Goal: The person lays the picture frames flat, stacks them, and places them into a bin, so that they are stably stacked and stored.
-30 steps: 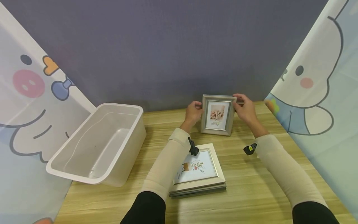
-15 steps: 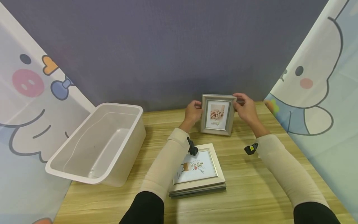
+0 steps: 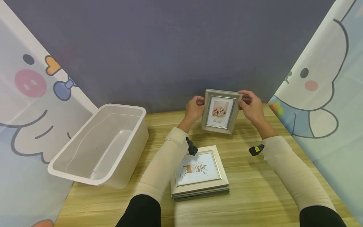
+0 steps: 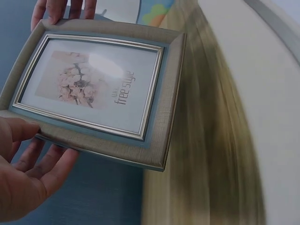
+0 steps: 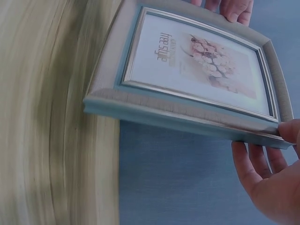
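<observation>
Between both hands a small picture frame is held upright with a slight tilt, its flower print facing the head camera. My left hand grips its left edge, thumb at the front and fingers behind, as the left wrist view shows on the frame's border. At the upper right edge my right hand pinches it, thumb in front; the fingertips reach behind the border. Nearer the body lies a stack of picture frames, the top one showing a plant print. My left sleeve covers part of that stack.
A white plastic tub stands at the left of the wooden table. Behind the table rises a grey panel. Cartoon-printed panels border both sides.
The held picture frame has risen slightly off the table and tilted, its top leaning right. Both hands have moved up with it. The tub and stack stay in place.
</observation>
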The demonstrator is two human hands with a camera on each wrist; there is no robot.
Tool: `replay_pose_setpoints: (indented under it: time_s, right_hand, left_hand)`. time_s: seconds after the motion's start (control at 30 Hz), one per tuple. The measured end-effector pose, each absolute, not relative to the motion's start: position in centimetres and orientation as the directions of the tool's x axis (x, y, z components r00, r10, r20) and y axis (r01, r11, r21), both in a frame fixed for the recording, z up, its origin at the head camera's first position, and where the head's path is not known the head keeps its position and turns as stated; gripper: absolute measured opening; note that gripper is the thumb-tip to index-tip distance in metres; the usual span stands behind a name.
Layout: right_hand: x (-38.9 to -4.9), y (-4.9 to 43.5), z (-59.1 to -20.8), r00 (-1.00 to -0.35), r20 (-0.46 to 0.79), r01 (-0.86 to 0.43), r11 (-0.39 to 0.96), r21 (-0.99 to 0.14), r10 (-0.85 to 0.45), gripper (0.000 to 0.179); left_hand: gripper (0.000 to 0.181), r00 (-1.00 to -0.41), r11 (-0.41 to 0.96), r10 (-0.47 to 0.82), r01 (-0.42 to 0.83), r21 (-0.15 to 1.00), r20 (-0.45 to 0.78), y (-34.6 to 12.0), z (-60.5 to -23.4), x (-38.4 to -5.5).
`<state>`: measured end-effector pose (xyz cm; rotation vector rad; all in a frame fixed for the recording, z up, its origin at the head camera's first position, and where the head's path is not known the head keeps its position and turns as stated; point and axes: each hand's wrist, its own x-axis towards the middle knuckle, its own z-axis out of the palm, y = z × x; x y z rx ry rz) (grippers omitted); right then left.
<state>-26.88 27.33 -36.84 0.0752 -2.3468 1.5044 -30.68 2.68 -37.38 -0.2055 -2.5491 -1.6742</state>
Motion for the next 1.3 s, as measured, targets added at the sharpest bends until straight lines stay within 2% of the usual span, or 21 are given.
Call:
replay_pose_setpoints:
  time_s: [0.2,0.4,0.63,0.8,1.0,1.13,1.3]
  right_hand:
    - [-26.6,26.9,-36.8,-0.946,0.295,-0.234,0.353,-0.906,0.131,0.039]
    - [-26.2,26.5,-37.2,-0.958,0.265,-0.244,0.172,-0.954,0.110,0.034]
    - [-25.6,26.2,-38.5,-0.966,0.258,-0.258,-0.057,-0.964,0.015,0.032]
    - [-25.2,25.5,-39.5,-0.966,0.255,-0.250,-0.112,-0.962,-0.038,0.029]
    - [-24.7,24.7,-40.7,-0.959,0.254,-0.246,-0.075,-0.966,-0.126,0.021]
    - [-24.5,24.2,-41.5,-0.955,0.246,-0.243,-0.037,-0.969,-0.163,0.022]
    - [-24.3,23.5,-42.4,-0.953,0.219,-0.241,0.087,-0.967,-0.210,0.024]
  left_hand:
    - [0.027,-0.976,0.468,0.099,0.216,0.857,0.193,1.5,-36.6,-30.7]
    - [0.027,-0.958,0.482,0.148,0.288,0.828,0.247,0.4,-35.2,-30.4]
    - [0.027,-0.931,0.513,0.221,0.363,0.778,0.290,-0.7,-33.9,-29.6]
    - [0.028,-0.905,0.549,0.277,0.425,0.720,0.323,-1.5,-33.0,-28.8]
    - [0.031,-0.863,0.646,0.377,0.505,0.572,0.337,-2.0,-31.8,-27.9]
    - [0.031,-0.842,0.702,0.414,0.537,0.468,0.346,-2.2,-31.1,-27.4]
    - [0.031,-0.811,0.752,0.462,0.572,0.328,0.359,-2.4,-30.7,-26.7]
